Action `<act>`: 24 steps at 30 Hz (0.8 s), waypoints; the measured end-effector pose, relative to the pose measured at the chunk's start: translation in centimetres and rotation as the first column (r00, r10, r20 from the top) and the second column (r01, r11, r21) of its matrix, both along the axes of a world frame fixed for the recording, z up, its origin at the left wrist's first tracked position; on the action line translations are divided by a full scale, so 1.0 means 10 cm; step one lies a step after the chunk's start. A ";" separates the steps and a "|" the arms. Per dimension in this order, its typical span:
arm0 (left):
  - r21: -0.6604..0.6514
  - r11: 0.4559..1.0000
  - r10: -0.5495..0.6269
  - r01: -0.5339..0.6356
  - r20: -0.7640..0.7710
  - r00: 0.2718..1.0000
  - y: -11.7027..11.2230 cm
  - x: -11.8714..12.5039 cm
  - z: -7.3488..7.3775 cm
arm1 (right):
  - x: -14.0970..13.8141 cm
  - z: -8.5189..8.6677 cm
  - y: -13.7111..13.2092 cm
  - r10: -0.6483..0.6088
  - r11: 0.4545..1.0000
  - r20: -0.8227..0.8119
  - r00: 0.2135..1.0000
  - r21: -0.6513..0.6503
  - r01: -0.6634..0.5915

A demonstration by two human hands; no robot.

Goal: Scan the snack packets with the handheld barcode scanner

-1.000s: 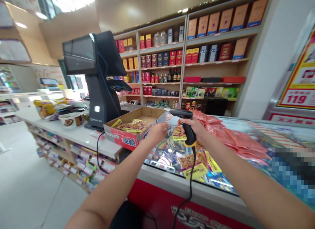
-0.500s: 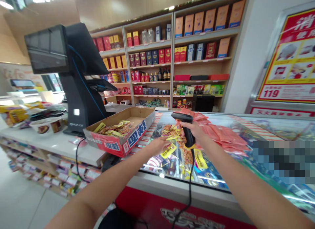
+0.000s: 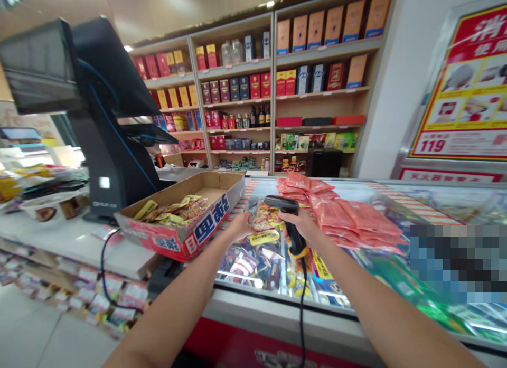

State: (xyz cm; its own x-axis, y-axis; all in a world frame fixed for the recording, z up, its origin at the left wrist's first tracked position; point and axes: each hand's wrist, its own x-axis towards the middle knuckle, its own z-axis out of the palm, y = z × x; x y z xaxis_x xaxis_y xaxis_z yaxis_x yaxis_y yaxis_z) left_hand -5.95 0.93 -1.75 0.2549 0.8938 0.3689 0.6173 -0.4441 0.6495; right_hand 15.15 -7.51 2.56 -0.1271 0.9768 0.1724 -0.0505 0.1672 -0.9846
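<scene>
My right hand (image 3: 300, 224) is wrapped round a black barcode scanner (image 3: 282, 203), its head pointing left and its cable hanging down over the counter edge. With my left hand (image 3: 240, 226) I grip the left side of a snack packet (image 3: 265, 220), clear with a yellow label, held up just left of the scanner. More yellow-labelled packets lie on the glass counter, partly hidden behind my right hand and the scanner. To the left stands an open cardboard box (image 3: 186, 244) with several similar packets (image 3: 174, 209) inside.
Pink-red packets (image 3: 348, 217) are piled on the glass counter to the right. A black checkout terminal (image 3: 114, 146) stands behind the box at left. Below the glass (image 3: 241, 270) lie colourful goods. Shelves of boxes and bottles (image 3: 273, 98) line the back wall.
My left hand has lifted the snack packet and tilted it towards the scanner. The scanner has shifted slightly left and down. The view has turned a little, moving the terminal leftward.
</scene>
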 end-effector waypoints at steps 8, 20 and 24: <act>-0.064 0.993 -0.043 0.098 0.584 0.811 0.21 -0.07 -0.14 | -0.13 -0.01 -0.10 0.062 0.998 0.032 0.998 -0.035 -0.061; 0.148 0.985 -0.006 -0.091 0.552 0.834 -0.03 0.06 -0.03 | -0.16 0.04 -0.16 0.081 0.993 -0.013 0.997 -0.083 -0.081; 0.153 0.985 -0.021 -0.079 0.562 0.827 -0.07 0.07 0.01 | -0.17 0.03 -0.17 0.092 0.992 0.009 0.996 -0.090 -0.091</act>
State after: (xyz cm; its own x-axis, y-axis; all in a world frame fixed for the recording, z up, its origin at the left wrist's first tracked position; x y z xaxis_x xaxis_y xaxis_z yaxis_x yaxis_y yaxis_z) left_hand -5.25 0.24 -1.62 -0.0653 0.8123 0.5796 0.1833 -0.5612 0.8071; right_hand 13.41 -9.22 2.84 -0.2187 0.9723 0.0826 -0.0482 0.0737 -0.9961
